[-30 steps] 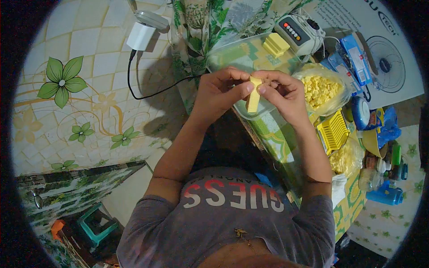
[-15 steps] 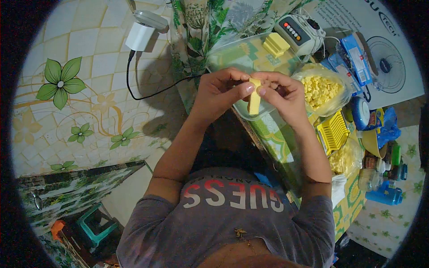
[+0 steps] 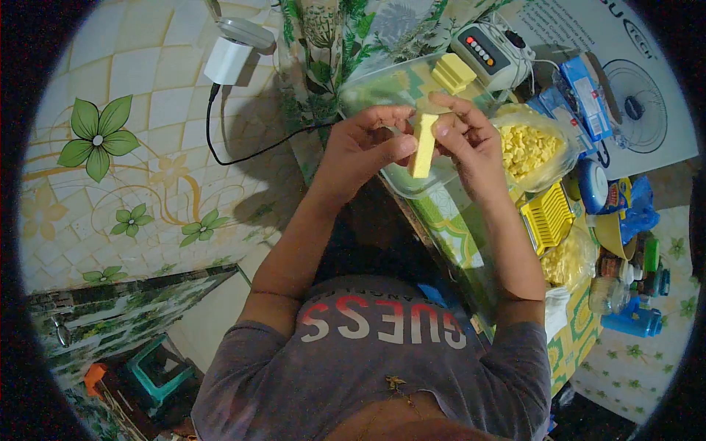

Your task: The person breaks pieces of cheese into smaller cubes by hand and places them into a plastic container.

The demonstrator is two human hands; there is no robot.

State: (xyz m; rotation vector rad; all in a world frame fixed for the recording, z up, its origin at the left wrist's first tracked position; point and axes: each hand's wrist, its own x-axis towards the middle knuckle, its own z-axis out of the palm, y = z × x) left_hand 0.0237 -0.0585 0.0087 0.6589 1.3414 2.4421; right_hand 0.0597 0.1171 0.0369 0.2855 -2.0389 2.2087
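Observation:
Between my two hands, over the near edge of a clear plastic tub [image 3: 423, 189], is a narrow yellow block [image 3: 423, 151], slightly tilted. My right hand [image 3: 474, 143] pinches its upper part between thumb and fingers. From the other side, my left hand [image 3: 360, 151] has its thumb tip against the block and its fingers curled near the top; some fingers are hidden. Inside the tub at the far end sits another yellow block [image 3: 453, 73] with a ridged side. What the blocks are made of cannot be made out.
Right of the tub lie a plastic bag of small yellow pieces [image 3: 529, 153], a slotted yellow rack [image 3: 548, 218] and a second bag [image 3: 570, 261]. Behind are a white device with buttons [image 3: 491, 57] and blue boxes [image 3: 586, 95]. A black cable [image 3: 254, 156] hangs at left.
The yellow block has risen a little and turned, showing more of its face. My right index finger has lifted and spread away from my left hand.

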